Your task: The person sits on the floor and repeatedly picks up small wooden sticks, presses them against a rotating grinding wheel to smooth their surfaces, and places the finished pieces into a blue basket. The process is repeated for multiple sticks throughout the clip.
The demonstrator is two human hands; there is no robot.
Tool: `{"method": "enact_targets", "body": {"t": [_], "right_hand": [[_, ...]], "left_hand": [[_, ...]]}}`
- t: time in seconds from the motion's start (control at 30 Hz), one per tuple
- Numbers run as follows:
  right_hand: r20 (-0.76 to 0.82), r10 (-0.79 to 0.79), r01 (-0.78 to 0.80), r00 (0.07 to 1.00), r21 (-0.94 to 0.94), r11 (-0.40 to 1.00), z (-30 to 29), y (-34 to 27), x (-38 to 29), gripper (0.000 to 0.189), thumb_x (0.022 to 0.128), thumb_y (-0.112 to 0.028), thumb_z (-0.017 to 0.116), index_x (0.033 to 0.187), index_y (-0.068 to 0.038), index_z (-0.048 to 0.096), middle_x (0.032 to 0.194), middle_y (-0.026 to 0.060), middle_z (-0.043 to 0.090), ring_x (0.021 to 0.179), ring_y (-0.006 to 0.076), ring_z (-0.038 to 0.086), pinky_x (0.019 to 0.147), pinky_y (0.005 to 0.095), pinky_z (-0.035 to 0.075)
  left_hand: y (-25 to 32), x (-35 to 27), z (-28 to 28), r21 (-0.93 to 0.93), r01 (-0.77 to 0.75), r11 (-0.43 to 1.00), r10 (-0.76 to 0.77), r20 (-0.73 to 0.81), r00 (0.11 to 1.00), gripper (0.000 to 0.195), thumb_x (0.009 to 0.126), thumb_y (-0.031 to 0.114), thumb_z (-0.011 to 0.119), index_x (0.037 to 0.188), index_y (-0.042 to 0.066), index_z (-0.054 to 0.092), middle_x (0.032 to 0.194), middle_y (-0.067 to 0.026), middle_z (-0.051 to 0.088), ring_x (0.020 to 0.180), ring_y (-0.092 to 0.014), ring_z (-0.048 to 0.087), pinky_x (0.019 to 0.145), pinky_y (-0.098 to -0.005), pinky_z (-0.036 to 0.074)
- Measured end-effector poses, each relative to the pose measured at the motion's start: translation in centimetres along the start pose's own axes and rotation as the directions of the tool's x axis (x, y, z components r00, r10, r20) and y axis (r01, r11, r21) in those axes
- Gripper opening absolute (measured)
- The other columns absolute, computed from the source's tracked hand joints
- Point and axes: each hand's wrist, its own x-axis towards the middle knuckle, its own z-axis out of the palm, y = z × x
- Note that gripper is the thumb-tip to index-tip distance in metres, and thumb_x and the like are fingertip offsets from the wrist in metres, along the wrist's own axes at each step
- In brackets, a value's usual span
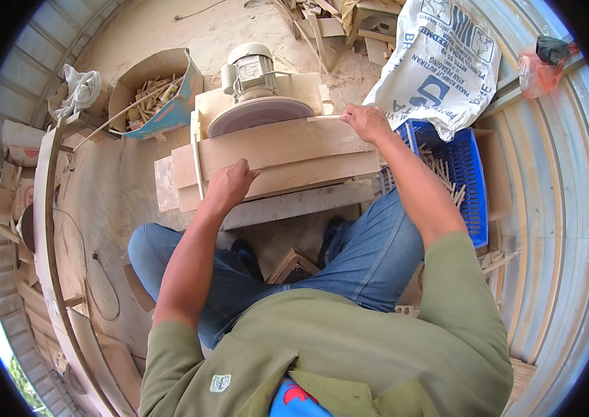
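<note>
A thin wooden stick (323,118) is pinched in my right hand (367,122), at the right of a disc sander's round disc (260,115). The stick lies near the far edge of the wooden work table (284,148). Behind the disc is its electric motor (252,73). My left hand (232,183) rests curled at the near left part of the table; whether something small is between its fingers is hidden.
Right of the table stands a blue plastic crate (474,182) with wooden sticks, a white woven sack (440,62) partly over it. A cardboard box (195,78) of sticks stands at the left. A long board (44,208) runs along the left side.
</note>
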Motion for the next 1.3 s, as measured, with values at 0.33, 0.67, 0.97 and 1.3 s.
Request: {"method": "enact_targets", "body": {"t": [0.33,0.67,0.97,1.3], "right_hand": [[-0.108,-0.033,0.041,0.994,0.078,0.996,1.7,2.1,2.3,0.051,0.103,-0.056,0.058,0.120,-0.008,0.065,0.121,0.0178,0.073,0.115,0.0381,0.067,0.098,0.0501,0.051],[-0.041,-0.057,0.059,0.998,0.050,0.997,0.9,0.8,2.5,0.052,0.104,-0.057,0.057,0.113,-0.007,0.063,0.118,0.0181,0.073,0.116,0.0388,0.066,0.097,0.0507,0.051],[-0.023,-0.051,0.052,0.998,0.039,0.998,1.3,0.7,2.7,0.050,0.103,-0.056,0.059,0.111,-0.006,0.063,0.115,0.0180,0.073,0.116,0.0380,0.066,0.097,0.0506,0.051],[-0.077,-0.076,0.079,0.994,0.036,0.996,2.1,0.6,3.0,0.046,0.104,-0.054,0.061,0.111,-0.008,0.063,0.112,0.0173,0.073,0.110,0.0416,0.067,0.094,0.0513,0.052]], "left_hand": [[-5.7,-0.1,-3.4,0.086,0.311,0.947,-0.285,-0.230,0.931,0.042,0.100,0.045,0.071,0.093,0.005,0.061,0.088,-0.0209,0.072,0.087,-0.043,0.069,0.079,-0.0529,0.052],[-9.0,0.4,-3.2,0.129,0.479,0.868,-0.428,-0.291,0.856,0.050,0.096,0.049,0.075,0.104,0.003,0.057,0.101,-0.0230,0.074,0.097,-0.043,0.071,0.084,-0.0509,0.054],[-9.9,0.6,-2.7,0.080,0.536,0.841,-0.507,-0.234,0.830,0.046,0.099,0.048,0.070,0.100,0.003,0.058,0.098,-0.0236,0.074,0.097,-0.045,0.071,0.085,-0.0529,0.054],[-10.7,0.2,-2.6,0.108,0.539,0.835,-0.506,-0.233,0.830,0.045,0.101,0.044,0.068,0.101,-0.001,0.063,0.101,-0.0280,0.075,0.100,-0.046,0.072,0.088,-0.0543,0.054]]}}
